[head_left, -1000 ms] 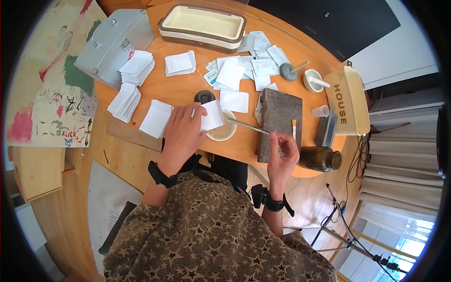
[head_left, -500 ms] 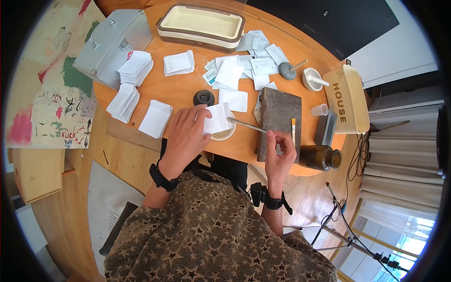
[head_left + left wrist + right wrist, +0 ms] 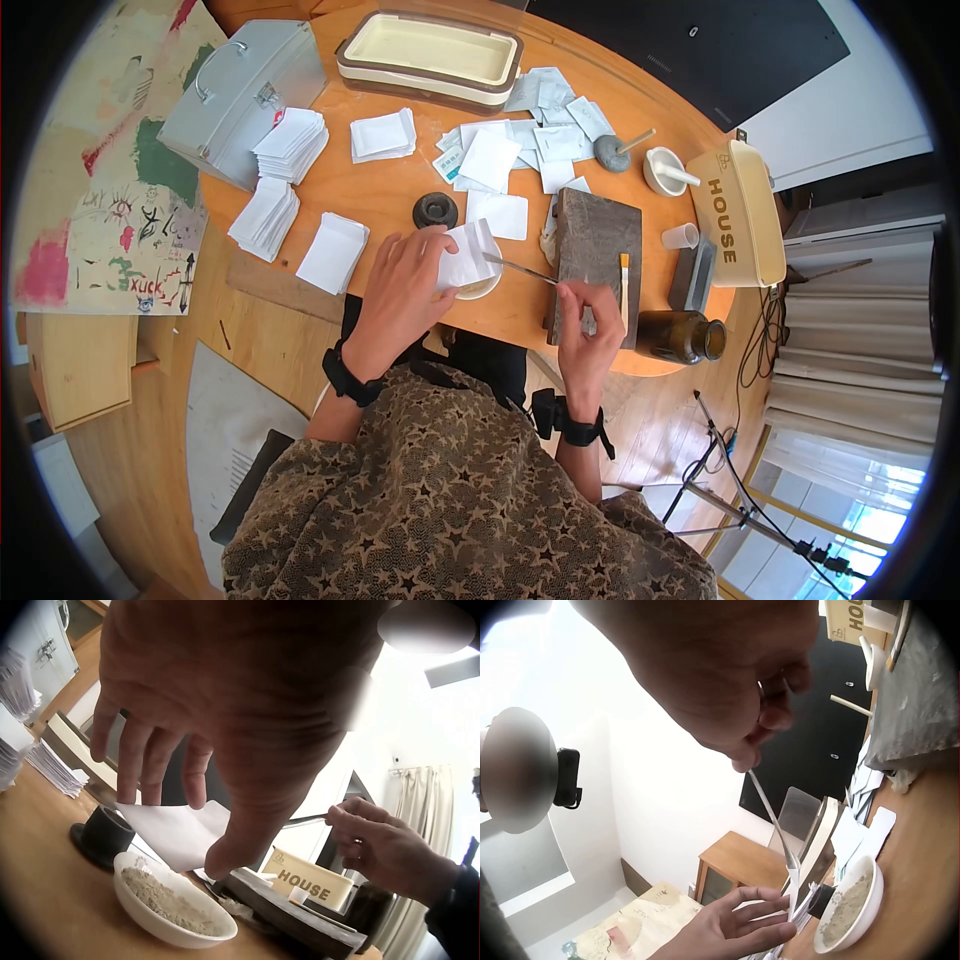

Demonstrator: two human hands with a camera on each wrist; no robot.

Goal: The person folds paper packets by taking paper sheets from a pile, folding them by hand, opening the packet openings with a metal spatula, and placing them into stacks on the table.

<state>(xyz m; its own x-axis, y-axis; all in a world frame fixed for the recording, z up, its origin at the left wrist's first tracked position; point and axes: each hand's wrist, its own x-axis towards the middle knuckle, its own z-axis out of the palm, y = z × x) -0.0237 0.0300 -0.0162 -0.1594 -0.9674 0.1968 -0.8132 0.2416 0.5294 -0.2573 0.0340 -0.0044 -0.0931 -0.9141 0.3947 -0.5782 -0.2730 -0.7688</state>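
My left hand (image 3: 398, 290) holds a small white paper packet (image 3: 465, 262) by its edge, thumb on one side and fingers on the other. Below the packet stands a white bowl (image 3: 176, 907) of greyish-beige powder (image 3: 166, 900), mostly covered by the packet in the head view. My right hand (image 3: 590, 325) pinches the end of a thin metal spatula (image 3: 769, 806) between thumb and fingers. The spatula's far tip is at the packet's right edge, overlapping the paper in the head view. A black ring-shaped holder (image 3: 435, 209) sits just beyond the left hand.
White paper stacks (image 3: 332, 252) lie at left beside a silver case (image 3: 245, 100). A cream tray (image 3: 430, 55) stands at the back, with loose packets (image 3: 490, 158) nearby. At right are a dark stone slab (image 3: 600, 250), a brush (image 3: 625, 275), a brown jar (image 3: 682, 337) and a mortar (image 3: 663, 170).
My left hand has carried the packet slightly right over the bowl, and the packet has tilted. The right hand has shifted a little left and nearer me, the spatula tip staying by the packet's edge.
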